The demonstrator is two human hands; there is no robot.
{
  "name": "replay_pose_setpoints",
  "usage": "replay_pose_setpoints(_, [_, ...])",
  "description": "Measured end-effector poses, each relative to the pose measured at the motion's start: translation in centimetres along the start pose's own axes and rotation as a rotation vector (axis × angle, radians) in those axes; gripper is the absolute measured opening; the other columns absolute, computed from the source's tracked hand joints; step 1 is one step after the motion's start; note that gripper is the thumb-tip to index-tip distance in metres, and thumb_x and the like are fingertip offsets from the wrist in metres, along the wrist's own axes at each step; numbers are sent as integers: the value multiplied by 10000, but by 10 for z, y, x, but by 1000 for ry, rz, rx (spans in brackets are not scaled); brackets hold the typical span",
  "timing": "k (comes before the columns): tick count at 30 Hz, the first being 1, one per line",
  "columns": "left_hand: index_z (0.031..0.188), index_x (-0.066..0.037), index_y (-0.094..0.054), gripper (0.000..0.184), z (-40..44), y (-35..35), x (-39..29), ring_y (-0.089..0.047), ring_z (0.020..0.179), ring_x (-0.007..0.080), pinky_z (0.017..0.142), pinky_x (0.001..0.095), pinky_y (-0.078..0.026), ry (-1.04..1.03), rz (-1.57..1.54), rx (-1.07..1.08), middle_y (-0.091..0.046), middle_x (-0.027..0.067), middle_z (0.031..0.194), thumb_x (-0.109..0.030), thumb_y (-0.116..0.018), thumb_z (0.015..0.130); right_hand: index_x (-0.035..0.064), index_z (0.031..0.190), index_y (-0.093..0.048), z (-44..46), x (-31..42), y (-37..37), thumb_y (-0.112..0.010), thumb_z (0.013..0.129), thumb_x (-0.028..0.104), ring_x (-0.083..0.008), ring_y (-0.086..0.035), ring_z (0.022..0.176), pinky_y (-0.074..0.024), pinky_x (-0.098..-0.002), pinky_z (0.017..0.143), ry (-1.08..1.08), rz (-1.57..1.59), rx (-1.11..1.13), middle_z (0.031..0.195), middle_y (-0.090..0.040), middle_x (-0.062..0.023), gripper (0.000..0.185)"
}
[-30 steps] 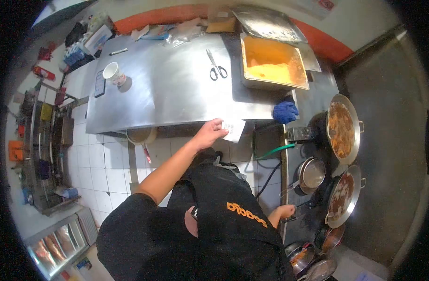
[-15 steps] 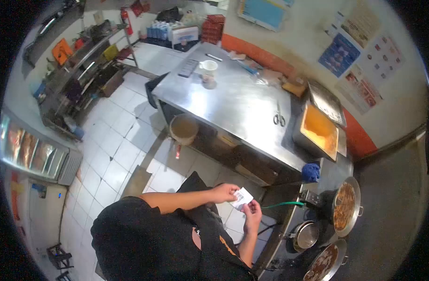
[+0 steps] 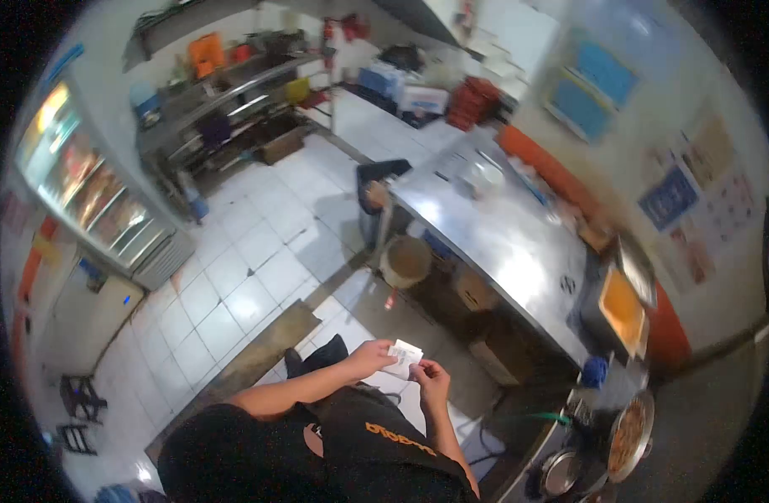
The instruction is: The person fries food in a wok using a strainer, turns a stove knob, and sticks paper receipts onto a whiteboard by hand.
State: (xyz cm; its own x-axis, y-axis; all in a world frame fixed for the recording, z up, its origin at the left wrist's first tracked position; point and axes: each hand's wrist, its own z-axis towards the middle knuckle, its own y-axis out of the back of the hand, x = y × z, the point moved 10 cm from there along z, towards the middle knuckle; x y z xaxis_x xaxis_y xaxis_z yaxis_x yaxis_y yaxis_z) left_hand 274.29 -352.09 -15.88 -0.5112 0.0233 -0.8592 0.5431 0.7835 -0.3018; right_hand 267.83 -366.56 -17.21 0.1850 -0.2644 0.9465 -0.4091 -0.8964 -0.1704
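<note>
A small white paper slip (image 3: 404, 359) with faint print is held between both hands in front of the dark apron. My left hand (image 3: 372, 358) pinches its left edge. On the other side, my right hand (image 3: 432, 379) grips the slip's lower right edge with bent fingers. Beyond the hands stands the metal table (image 3: 519, 251), bearing a pale cup (image 3: 483, 178), scissors (image 3: 568, 285) and, at its right end, a metal tray of orange-yellow food (image 3: 622, 310).
A bucket (image 3: 406, 261) stands under the table's edge. At lower right are a blue glove (image 3: 594, 371), a pan of food (image 3: 631, 436) and a pot (image 3: 560, 471). A glass-door fridge (image 3: 91, 184) and stools (image 3: 84, 397) are on the left.
The view has swung left, bringing the fridge and stools further in. My right hand has come up from beside the stove and taken hold of the slip too.
</note>
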Motion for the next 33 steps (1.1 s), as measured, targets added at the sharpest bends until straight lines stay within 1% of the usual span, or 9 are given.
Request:
replay_pose_setpoints(4, [1171, 31, -522, 361, -67, 141, -10, -605, 805, 111, 698, 242, -471, -165, -80, -254, -659, 83, 933, -89, -604, 841, -41, 890, -597, 25, -25, -141, -662, 781, 13, -145, -594, 656, -508, -274, 621, -12, -179, 228, 767, -617, -77, 138])
replay_pose_setpoints(9, [1052, 13, -574, 264, -193, 354, -5, -585, 800, 115, 699, 248, -466, -217, -5, -614, -632, 64, 856, -97, -626, 817, -18, 857, -588, 10, -71, -383, -646, 788, 6, -167, -611, 675, -522, -283, 628, -80, -76, 522, 767, -618, -81, 94])
replay_pose_setpoints(15, [1014, -8, -576, 208, -412, 532, 21, -571, 793, 124, 658, 251, -444, -515, -393, -1112, -618, 71, 900, -104, -600, 832, 29, 799, -581, -64, -97, -617, -635, 790, 2, -135, -578, 640, -481, -258, 618, -130, -179, 884, 750, -627, -74, 61])
replay_pose_setpoints(18, [1029, -7, -572, 230, -496, 572, 45, -564, 797, 135, 662, 263, -435, -356, -310, -1338, -617, 69, 898, -113, -605, 828, 40, 758, -566, -77, -112, -690, -620, 806, 22, -149, -586, 644, -493, -270, 625, -158, -228, 996, 745, -629, -80, 75])
replay_pose_setpoints(19, [1044, -7, -571, 253, -520, 570, 41, -559, 799, 145, 692, 280, -436, -462, -487, -1367, -612, 62, 880, -117, -613, 821, 39, 756, -565, -83, -119, -711, -621, 804, 26, -155, -594, 652, -504, -279, 632, -185, -264, 1023, 746, -628, -83, 75])
replay_pose_setpoints(23, [1052, -3, -572, 266, -566, 604, 83, -562, 795, 159, 697, 301, -444, -279, -536, -1599, -605, 65, 905, -97, -616, 807, 32, 805, -555, -97, -150, -794, -634, 793, 43, -190, -624, 681, -534, -302, 651, -282, -340, 1094, 761, -629, -102, 81])
replay_pose_setpoints(25, [1047, -5, -575, 266, -581, 619, 78, -565, 793, 164, 682, 304, -449, -359, -409, -1661, -606, 66, 909, -96, -622, 802, 26, 838, -552, -103, -169, -833, -640, 789, 43, -204, -633, 680, -536, -307, 652, -332, -319, 1128, 779, -630, -114, 102])
replay_pose_setpoints(29, [1033, -9, -580, 256, -577, 666, 122, -571, 783, 168, 645, 293, -455, -631, -822, -1620, -607, 61, 877, -107, -620, 800, 12, 847, -558, -141, -183, -927, -659, 772, 43, -209, -629, 683, -529, -305, 640, -415, -312, 1314, 773, -627, -117, 129])
replay_pose_setpoints(33, [1007, -15, -586, 247, -644, 683, 100, -580, 746, 157, 604, 278, -448, -628, -774, -1794, -612, 53, 840, -115, -588, 781, 1, 835, -587, -182, -209, -1024, -673, 774, 74, -167, -617, 699, -496, -270, 633, -72, -508, 1612, 762, -631, -92, 128])
